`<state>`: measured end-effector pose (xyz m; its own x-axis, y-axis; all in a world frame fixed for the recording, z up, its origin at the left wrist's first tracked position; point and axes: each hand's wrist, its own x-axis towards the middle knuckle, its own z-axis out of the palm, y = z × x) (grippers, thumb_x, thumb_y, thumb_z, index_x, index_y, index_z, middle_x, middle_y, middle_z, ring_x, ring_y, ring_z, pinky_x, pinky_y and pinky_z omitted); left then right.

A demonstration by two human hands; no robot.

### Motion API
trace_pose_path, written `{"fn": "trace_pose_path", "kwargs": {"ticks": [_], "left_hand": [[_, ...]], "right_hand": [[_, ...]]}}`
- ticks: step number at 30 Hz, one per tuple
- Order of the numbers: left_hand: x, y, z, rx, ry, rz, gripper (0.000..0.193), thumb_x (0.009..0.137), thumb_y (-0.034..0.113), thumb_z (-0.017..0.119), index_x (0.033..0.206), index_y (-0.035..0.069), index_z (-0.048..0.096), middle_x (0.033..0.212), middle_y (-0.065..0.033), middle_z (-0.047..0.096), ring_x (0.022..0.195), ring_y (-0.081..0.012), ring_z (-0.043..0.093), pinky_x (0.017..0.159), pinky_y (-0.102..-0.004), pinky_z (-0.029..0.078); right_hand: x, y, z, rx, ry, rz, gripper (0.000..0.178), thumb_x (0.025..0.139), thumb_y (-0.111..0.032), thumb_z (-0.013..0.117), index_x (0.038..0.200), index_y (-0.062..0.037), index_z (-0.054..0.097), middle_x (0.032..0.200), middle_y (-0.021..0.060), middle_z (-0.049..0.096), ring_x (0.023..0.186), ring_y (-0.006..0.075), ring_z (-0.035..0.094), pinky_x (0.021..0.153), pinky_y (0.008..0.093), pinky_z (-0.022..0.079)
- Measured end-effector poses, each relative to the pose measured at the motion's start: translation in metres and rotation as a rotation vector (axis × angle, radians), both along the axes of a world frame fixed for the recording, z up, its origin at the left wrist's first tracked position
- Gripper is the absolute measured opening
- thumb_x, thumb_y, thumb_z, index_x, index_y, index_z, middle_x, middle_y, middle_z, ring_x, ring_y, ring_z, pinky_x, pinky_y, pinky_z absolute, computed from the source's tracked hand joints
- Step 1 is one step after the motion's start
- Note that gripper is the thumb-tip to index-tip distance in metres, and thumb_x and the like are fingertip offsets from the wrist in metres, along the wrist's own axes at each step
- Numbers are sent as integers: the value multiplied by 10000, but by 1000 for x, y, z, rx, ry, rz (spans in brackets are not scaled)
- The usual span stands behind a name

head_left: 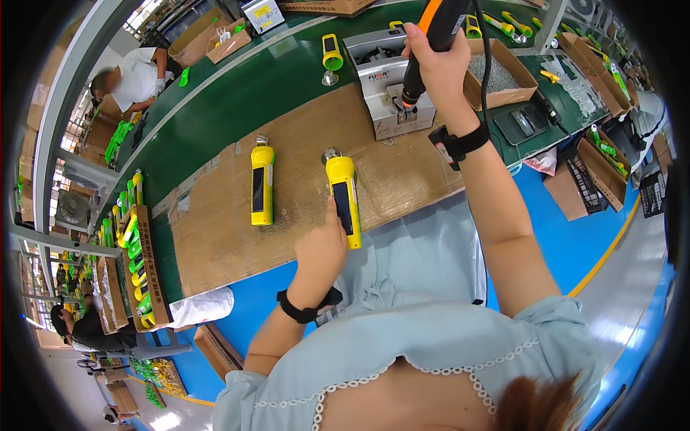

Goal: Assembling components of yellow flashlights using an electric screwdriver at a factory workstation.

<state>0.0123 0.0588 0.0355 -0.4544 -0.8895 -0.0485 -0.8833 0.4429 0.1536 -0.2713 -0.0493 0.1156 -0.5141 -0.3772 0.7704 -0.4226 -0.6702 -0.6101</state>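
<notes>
My right hand (444, 65) is wrapped round a black and orange electric screwdriver (429, 42). Its tip points down at the front outlet of a grey screw feeder (381, 79). A yellow flashlight (342, 183) with a dark panel lies on the cardboard, its silvery lamp part (331, 154) at the far end. My left hand (321, 248) is at its left edge, the index finger stretched along it and the other fingers curled, partly hidden. To the left rests a second yellow flashlight (262, 183), untouched.
A box of small screws (499, 79) stands right of the feeder. Farther right is a black tray-like device (520, 123). Beyond the cardboard sheet (215, 237), another flashlight (331, 54) stands. Yellow and green flashlights fill a carton (159, 287) at left. A co-worker (136, 75) sits across the bench.
</notes>
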Motion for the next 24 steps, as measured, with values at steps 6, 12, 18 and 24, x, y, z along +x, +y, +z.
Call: {"fn": "trace_pose_path", "kwargs": {"ticks": [6, 12, 18, 24], "left_hand": [[11, -32, 14, -237, 109, -700, 538, 674, -11, 638, 1178, 150, 548, 1264, -153, 453, 1241, -320, 393, 1009, -449, 320], [-13, -23, -9, -72, 228, -733, 442, 653, 187, 744, 1025, 70, 534, 1100, -131, 529, 1072, -309, 496, 904, -429, 397], [-44, -26, -37, -350, 289, -305, 440, 724, 334, 702, 984, 17, 543, 865, -133, 533, 801, -300, 527, 702, -387, 411], [-50, -28, -37, -345, 315, -231, 411, 749, 358, 676, 966, 28, 561, 825, -125, 511, 762, -293, 514, 690, -387, 387]], "right_hand": [[6, 10, 23, 209, -15, 273, 274, 841, -266, 663, 796, -25, 539, 609, 39, 584, 524, 109, 564, 511, 232, 448], [22, 44, 3, 253, -137, 501, 312, 833, -286, 653, 888, -8, 524, 650, 74, 581, 546, 146, 572, 526, 271, 473], [50, 90, -3, 155, -136, 564, 532, 811, -447, 618, 1015, 23, 476, 707, 133, 534, 597, 236, 573, 555, 333, 486], [65, 99, -18, 187, -178, 584, 556, 785, -466, 640, 1010, 12, 468, 727, 136, 533, 630, 242, 565, 592, 341, 483]]}}
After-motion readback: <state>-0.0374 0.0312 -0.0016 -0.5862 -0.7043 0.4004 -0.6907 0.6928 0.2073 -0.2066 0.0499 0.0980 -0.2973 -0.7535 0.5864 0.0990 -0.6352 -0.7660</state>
